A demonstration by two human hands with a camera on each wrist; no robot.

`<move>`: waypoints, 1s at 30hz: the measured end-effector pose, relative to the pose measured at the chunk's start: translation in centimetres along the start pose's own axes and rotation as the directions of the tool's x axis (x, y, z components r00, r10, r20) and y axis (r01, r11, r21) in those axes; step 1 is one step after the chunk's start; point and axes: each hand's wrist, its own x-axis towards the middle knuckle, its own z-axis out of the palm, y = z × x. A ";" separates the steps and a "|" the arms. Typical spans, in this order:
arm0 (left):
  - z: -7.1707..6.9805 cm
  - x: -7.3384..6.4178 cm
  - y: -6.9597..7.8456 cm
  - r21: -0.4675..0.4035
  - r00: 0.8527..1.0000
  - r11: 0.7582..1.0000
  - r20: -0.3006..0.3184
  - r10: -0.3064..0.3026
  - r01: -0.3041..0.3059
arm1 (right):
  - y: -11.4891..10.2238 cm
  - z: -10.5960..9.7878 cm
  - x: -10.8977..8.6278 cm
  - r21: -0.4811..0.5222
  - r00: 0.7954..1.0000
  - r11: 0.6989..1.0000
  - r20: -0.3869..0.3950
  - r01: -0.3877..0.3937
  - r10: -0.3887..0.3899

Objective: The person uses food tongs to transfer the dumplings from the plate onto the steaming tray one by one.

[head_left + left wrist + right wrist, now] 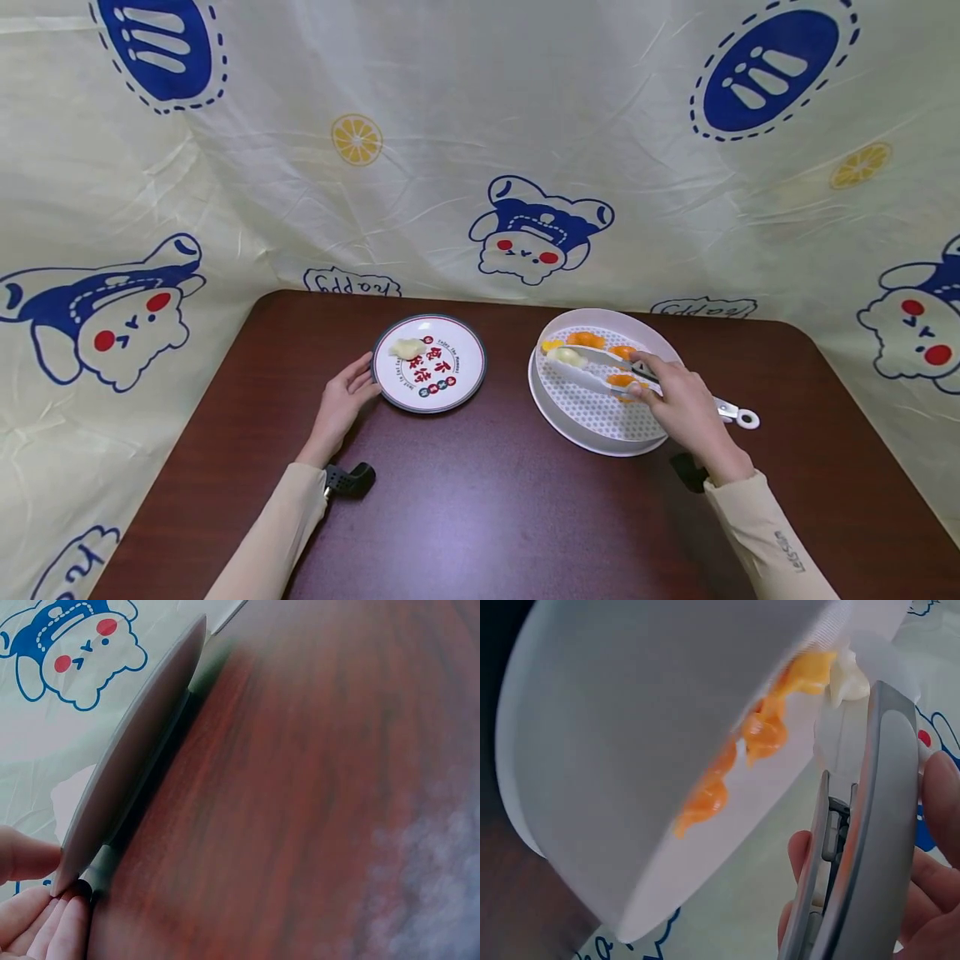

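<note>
My left hand pinches the near left rim of a white plate with red lettering, thumb above and fingers beneath. A whitish dumpling-like piece lies on that plate. With my right hand I hold tongs over a round white basket with a perforated bottom. Between the tips of the tongs is another whitish dumpling-like piece, beside a yellow one. Several orange pieces lie in the basket, partly hidden by the tongs.
Beneath the basket is a wider white round tray. Both stand on a dark brown wooden table. A pale printed cloth hangs behind the table. Dark wrist devices sit at both cuffs.
</note>
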 end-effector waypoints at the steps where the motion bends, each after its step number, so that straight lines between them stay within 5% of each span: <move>1: 0.0 0.0 0.0 0.000 1.000 1.000 0.000 -0.001 0.001 | 0.1 0.1 0.0 -0.004 1.000 1.000 0.007 -0.002 0.002; 13: 0.1 0.0 0.1 0.000 1.000 1.000 0.002 0.016 -0.016 | 0.4 0.8 0.2 -0.032 0.994 0.998 0.101 -0.048 0.051; 30: 0.1 -0.1 0.2 -0.008 1.000 1.000 0.003 0.010 -0.010 | -0.4 0.0 -0.1 0.014 0.999 1.000 0.041 -0.010 0.010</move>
